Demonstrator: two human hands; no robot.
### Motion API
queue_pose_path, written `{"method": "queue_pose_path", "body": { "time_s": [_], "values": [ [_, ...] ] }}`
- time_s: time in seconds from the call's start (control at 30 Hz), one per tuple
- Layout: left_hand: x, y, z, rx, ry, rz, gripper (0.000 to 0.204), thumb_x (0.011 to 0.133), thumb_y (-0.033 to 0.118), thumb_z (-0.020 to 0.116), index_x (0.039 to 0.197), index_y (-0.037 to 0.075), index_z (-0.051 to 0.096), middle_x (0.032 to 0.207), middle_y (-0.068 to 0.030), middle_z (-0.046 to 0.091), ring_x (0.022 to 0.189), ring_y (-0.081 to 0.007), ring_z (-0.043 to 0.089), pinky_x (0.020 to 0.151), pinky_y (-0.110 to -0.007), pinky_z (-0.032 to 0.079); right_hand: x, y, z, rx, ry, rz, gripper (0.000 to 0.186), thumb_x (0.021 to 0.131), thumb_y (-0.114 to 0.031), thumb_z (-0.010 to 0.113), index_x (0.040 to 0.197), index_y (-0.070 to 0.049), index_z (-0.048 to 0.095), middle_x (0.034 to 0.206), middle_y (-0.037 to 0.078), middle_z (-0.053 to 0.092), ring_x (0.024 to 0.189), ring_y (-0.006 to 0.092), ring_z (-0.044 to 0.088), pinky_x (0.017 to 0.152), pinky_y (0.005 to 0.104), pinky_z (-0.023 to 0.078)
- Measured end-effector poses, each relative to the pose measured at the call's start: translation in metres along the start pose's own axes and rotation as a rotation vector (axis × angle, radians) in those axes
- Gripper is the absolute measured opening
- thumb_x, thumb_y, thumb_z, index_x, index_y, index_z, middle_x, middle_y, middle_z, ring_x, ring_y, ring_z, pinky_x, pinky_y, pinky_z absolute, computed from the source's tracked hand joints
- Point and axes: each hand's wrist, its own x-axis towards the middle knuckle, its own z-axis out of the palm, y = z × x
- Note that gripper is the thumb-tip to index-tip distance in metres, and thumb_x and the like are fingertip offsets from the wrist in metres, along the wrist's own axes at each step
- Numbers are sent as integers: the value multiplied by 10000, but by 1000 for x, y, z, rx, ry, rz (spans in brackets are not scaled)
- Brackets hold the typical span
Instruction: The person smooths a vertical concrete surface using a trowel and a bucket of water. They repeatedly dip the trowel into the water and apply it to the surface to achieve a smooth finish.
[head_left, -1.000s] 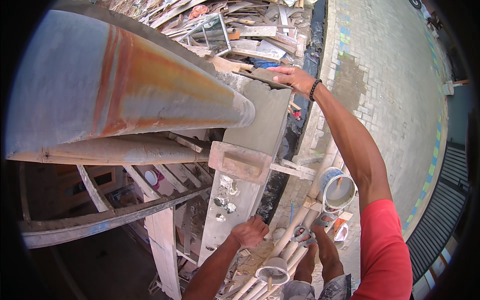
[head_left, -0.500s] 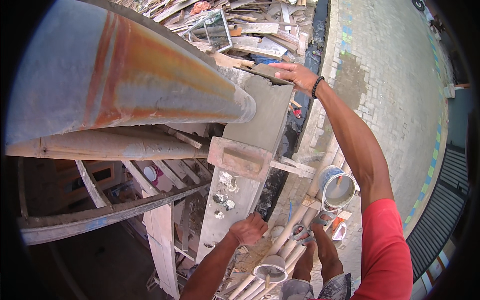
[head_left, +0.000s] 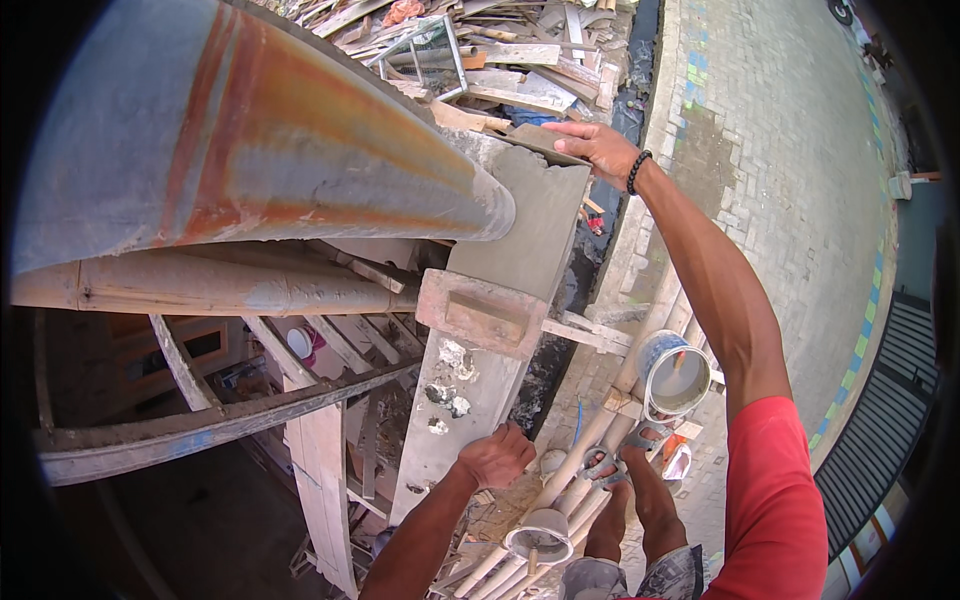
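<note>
At the far end of a wet grey cement surface (head_left: 518, 235), my right hand (head_left: 608, 155) is closed on the edge of a flat grey-brown plate (head_left: 545, 143). Its fingers lie over the plate, and its underside is hidden. My left hand (head_left: 497, 457) is curled into a fist against the right edge of the pale wall top (head_left: 425, 475); whatever its fingers hold, if anything, is out of sight. Between the hands lies a worn reddish rectangular block (head_left: 482, 312) with a raised bar on top. White and dark lumps (head_left: 450, 400) dot the wall nearer me.
A large rusty metal pipe (head_left: 330, 150) comes in from the left, above bamboo (head_left: 220, 290) and wooden beams. Below right, a bucket (head_left: 678, 380) and another pail (head_left: 540, 535) stand by bamboo poles near my feet. A dark ditch (head_left: 545, 380) runs alongside; scrap wood (head_left: 520, 75) lies beyond.
The view has shifted very slightly. My right hand stays at the plate with hardly any movement, and my left fist keeps its place on the wall edge.
</note>
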Motion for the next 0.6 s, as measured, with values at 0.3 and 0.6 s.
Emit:
{"method": "queue_pose_path", "body": {
  "time_s": [0.3, 0.6],
  "values": [
    [0, 1, 2, -11, -18, -3, 348, 652, 284, 654, 905, 52, 597, 815, -82, 587, 886, -300, 589, 833, -382, 474, 3, 3, -5, -1, -10, 14, 550, 879, -276, 692, 1379, -131, 513, 1255, 67, 601, 1134, 177, 571, 967, 354, 491],
    [-1, 1, 1, -9, -17, -1, 320, 658, 276, 647, 882, 54, 592, 798, -77, 580, 871, -293, 587, 831, -380, 474, 3, 3, -4, 27, -15, 8, 567, 871, -272, 702, 1380, -114, 508, 1261, 66, 601, 1144, 180, 566, 984, 348, 481]
  ]
}}
